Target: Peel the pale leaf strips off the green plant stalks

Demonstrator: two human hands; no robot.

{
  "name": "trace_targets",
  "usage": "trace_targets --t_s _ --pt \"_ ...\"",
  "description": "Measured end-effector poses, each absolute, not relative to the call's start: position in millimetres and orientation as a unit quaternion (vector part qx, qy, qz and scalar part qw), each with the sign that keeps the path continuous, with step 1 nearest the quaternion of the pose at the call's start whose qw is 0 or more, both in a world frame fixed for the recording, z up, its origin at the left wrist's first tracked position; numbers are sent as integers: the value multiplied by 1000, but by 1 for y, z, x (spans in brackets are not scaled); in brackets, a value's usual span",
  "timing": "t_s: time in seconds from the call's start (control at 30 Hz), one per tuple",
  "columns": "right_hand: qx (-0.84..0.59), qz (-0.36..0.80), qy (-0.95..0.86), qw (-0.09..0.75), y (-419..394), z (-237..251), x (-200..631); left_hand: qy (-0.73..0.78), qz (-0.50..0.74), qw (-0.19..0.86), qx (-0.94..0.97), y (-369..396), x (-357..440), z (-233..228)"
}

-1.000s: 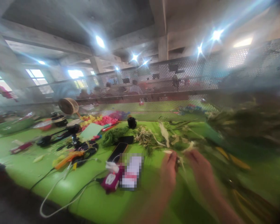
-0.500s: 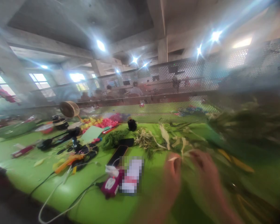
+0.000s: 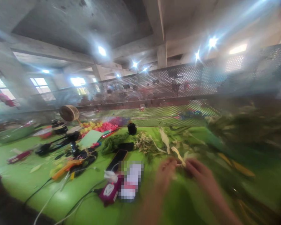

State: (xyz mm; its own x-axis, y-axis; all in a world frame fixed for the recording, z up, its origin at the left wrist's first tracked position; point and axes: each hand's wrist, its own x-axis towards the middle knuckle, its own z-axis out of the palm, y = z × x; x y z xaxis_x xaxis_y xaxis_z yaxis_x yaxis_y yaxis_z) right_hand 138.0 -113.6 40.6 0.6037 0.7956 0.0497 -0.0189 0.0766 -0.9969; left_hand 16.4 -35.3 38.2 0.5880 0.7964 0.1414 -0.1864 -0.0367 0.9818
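A pale yellowish leaf strip (image 3: 178,155) runs between my two hands over the green tabletop. The fingers of my left hand (image 3: 166,168) are closed at its near end. From the other side, my right hand (image 3: 199,169) pinches the same strip; motion blur hides the exact fingertips. Just beyond them stands another pale, long leaf (image 3: 164,139). To its left lies a bunch of dry-looking pale leaves (image 3: 144,142), beside a bunch of green foliage (image 3: 113,142).
Left of my hands lie a pixelated bright screen (image 3: 131,182), a purple power strip (image 3: 109,191) with cords and a dark phone (image 3: 117,160). Further left are an orange glue gun (image 3: 66,169) and a small fan (image 3: 69,113). A large heap of foliage (image 3: 245,131) fills the right.
My hands have come slightly lower and closer together, and the pale strip between them now slants up to the left. The view has shifted slightly.
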Motion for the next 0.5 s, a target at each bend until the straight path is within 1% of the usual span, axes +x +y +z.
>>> trace_targets --t_s 0.17,0.27,0.37,0.5 --pt "-620 278 -319 660 -116 45 137 213 314 696 610 -21 2 46" --pt "-632 250 -325 657 -115 42 137 203 272 701 627 -18 2 42" --pt "-639 219 -349 650 -113 33 137 234 273 642 676 -21 10 31" --pt "-624 214 -392 642 -109 15 137 270 309 546 730 -25 19 18"
